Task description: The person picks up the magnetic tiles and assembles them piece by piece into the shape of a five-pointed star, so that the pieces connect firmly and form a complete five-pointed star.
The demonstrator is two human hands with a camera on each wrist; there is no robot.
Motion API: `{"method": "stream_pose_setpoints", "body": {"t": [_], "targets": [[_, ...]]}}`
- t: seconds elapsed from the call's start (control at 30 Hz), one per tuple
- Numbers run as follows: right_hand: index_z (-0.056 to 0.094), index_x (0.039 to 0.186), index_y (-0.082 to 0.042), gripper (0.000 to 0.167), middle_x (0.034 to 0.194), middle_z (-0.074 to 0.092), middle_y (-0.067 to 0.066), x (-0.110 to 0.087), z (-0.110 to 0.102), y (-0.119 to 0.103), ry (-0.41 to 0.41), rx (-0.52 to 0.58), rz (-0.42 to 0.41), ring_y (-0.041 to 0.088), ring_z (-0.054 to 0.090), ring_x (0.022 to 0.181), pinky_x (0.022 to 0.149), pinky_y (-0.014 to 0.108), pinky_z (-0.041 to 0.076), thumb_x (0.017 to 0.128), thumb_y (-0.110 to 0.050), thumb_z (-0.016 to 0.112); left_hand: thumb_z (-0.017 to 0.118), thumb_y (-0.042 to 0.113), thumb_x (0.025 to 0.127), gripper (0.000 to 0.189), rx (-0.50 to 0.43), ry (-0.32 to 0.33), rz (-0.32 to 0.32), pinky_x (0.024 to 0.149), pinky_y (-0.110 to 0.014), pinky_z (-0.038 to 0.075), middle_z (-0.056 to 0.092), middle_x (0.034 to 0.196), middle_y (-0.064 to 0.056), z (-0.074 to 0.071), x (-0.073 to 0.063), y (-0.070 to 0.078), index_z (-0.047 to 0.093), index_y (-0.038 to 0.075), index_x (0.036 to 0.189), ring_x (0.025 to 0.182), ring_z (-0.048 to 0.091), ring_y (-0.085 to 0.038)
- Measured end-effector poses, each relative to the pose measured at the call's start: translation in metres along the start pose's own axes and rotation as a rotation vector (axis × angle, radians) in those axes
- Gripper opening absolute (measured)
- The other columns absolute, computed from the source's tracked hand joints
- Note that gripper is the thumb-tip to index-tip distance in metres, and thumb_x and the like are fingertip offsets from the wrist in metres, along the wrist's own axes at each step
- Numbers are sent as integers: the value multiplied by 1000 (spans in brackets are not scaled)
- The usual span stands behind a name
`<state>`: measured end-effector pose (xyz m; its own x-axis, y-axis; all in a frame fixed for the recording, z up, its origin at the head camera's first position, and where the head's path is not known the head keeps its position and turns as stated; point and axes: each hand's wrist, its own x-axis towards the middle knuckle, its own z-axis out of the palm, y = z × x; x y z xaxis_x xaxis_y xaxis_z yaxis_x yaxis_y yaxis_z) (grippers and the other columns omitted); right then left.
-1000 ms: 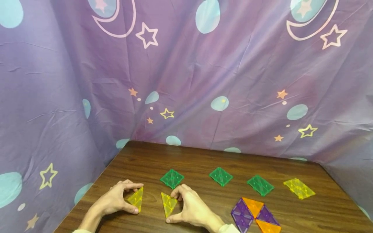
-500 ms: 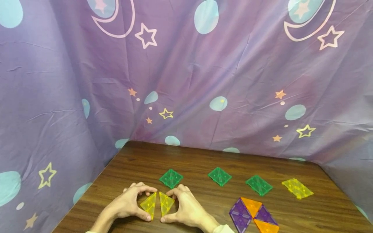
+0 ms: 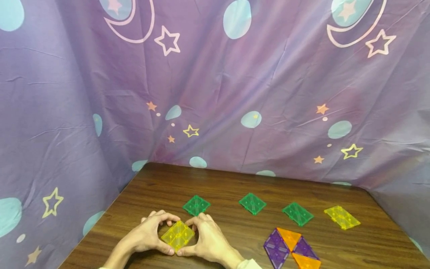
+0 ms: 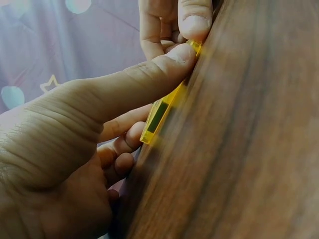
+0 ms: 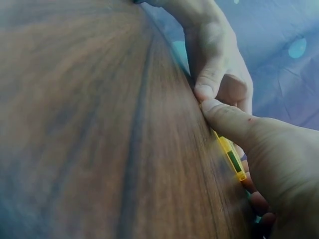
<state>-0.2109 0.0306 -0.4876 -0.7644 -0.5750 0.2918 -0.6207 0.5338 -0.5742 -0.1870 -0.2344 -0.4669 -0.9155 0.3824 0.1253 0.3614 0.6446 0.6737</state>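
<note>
Two translucent yellow triangular magnetic tiles point(image 3: 178, 235) lie edge to edge on the table, forming a diamond. My left hand point(image 3: 149, 233) grips the left tile between thumb and index finger at its near and far corners. From the other side my right hand point(image 3: 209, 239) pinches the right tile the same way. Both thumb tips meet at the near corner. In the left wrist view, the yellow tile's edge point(image 4: 159, 115) shows under the thumb, low at the tabletop. The right wrist view shows a yellow edge point(image 5: 232, 157) beneath the right thumb.
Green diamonds stand in a row behind: one just beyond the hands point(image 3: 196, 205), a middle one point(image 3: 252, 203) and a right one point(image 3: 298, 214). Farther right lies a yellow diamond point(image 3: 342, 217). Purple tiles point(image 3: 277, 248) and orange tiles point(image 3: 289, 238) are joined at front right. A patterned cloth point(image 3: 215, 82) surrounds the wooden table point(image 3: 231, 228).
My left hand has moved right with its yellow tile, and my right hand has shifted slightly left with the other. The gap between the two tiles has closed.
</note>
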Motion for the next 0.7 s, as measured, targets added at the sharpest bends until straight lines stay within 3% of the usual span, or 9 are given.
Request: {"method": "stream_pose_setpoints", "body": {"t": [0.2,0.4,0.57,0.7], "targets": [[77,128,-15,74,100,55,-14,0,1,-2,22,-19,-13,2,47,93,84,23,48,73,-58,102,107,43,66,87,9,2,24,94,-42,33,61,114,5,-1,2,-1,71,22,142,112,50,-18],[79,126,-17,65,98,57,-17,0,1,-1,5,27,-39,0,48,93,89,25,46,77,-54,101,105,46,71,80,29,12,45,93,-42,32,61,112,8,-1,2,-2,72,25,140,111,50,-14],[76,132,-14,63,107,63,-12,-3,-9,4,-32,176,-29,1,55,97,90,24,51,83,-44,100,103,46,74,73,27,13,51,93,-42,31,61,112,10,0,2,-2,73,27,138,111,50,-14],[72,139,-9,64,118,71,2,-11,-32,9,-4,288,-10,12,66,103,90,27,59,88,-39,97,101,47,77,67,21,10,50,92,-42,31,61,112,9,-1,-1,-2,73,29,136,110,50,-14]]}}
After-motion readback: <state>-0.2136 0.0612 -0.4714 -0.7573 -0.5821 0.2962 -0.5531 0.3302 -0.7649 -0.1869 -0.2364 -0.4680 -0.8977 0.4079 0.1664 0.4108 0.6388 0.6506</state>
